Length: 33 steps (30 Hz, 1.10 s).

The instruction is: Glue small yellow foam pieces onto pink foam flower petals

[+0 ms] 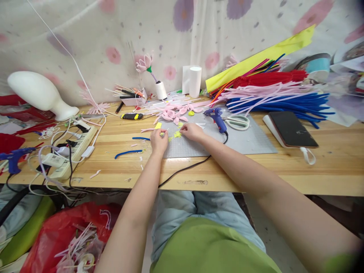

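Note:
My left hand is closed in a pinch over the left edge of the grey cutting mat. A thin, pale piece, too small to name, shows at its fingertips. Over the mat, my right hand has its fingertips pressed together beside small yellow scraps; what they hold, if anything, I cannot make out. Just beyond both hands lies a cluster of pink pipe-cleaner petals. To the right, a blue glue gun rests on the mat next to white-handled scissors.
Bundles of pipe cleaners lie at back right, behind a phone on a stand. A power strip with tangled cords and a second glue gun occupy the left. A yellow-black utility knife lies behind. The black cord crosses the front.

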Motion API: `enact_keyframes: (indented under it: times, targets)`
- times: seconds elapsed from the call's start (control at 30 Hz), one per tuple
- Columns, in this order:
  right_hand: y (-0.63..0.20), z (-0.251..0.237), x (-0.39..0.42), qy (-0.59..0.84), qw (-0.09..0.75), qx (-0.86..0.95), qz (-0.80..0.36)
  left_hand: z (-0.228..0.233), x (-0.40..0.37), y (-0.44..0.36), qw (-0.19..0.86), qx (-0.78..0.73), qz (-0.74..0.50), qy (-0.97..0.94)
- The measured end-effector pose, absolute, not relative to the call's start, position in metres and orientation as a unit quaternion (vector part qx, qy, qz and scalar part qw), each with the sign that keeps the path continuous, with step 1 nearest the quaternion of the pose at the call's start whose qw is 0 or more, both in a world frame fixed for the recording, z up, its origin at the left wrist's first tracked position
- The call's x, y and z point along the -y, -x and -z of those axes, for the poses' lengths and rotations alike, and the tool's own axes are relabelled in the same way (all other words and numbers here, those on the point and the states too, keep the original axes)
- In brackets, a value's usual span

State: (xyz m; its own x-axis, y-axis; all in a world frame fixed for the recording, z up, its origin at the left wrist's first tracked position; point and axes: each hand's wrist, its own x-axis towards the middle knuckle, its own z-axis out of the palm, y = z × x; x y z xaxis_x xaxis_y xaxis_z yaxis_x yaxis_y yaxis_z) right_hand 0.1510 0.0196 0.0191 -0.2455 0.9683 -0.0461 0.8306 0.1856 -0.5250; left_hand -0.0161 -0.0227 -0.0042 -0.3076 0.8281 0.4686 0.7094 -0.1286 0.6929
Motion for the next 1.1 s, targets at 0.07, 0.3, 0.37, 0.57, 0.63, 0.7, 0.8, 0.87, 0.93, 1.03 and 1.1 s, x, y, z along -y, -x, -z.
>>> enact_keyframes:
  times: [0.07,0.3,0.37,0.57,0.63,0.7,0.8,0.87,0.93,1.03,1.1]
  targets:
    - [-0.146,-0.019,-0.019,0.598,0.141,0.756,-0.224,0.004,0.024,0.016,0.06,-0.659,-0.467,-0.587]
    - [-0.149,-0.019,-0.023,0.586,0.147,0.76,-0.238,0.004,0.024,0.017,0.059,-0.66,-0.46,-0.592]
    - [-0.152,-0.018,-0.022,0.584,0.155,0.76,-0.239,0.004,0.024,0.017,0.059,-0.663,-0.461,-0.587]
    - [-0.152,-0.021,-0.02,0.558,0.186,0.768,-0.253,0.004,0.023,0.017,0.056,-0.657,-0.463,-0.592]
    - [-0.154,-0.022,-0.02,0.541,0.231,0.762,-0.27,0.003,0.023,0.017,0.055,-0.652,-0.467,-0.596]
    - [-0.161,-0.021,-0.019,0.529,0.283,0.746,-0.289,0.003,0.023,0.018,0.062,-0.646,-0.468,-0.6]
    - [-0.18,-0.017,-0.016,0.506,0.329,0.732,-0.316,0.0,0.022,0.018,0.09,-0.632,-0.469,-0.61]
    - [-0.195,-0.015,-0.015,0.503,0.336,0.73,-0.318,-0.002,0.021,0.017,0.111,-0.617,-0.471,-0.621]
    - [-0.208,-0.012,-0.015,0.51,0.344,0.723,-0.314,-0.005,0.02,0.013,0.122,-0.594,-0.47,-0.641]
    - [-0.218,-0.008,-0.016,0.513,0.36,0.707,-0.328,-0.01,0.018,-0.002,0.117,-0.562,-0.439,-0.692]
    - [-0.217,-0.005,-0.017,0.508,0.366,0.698,-0.347,-0.011,0.019,-0.016,0.099,-0.56,-0.395,-0.721]
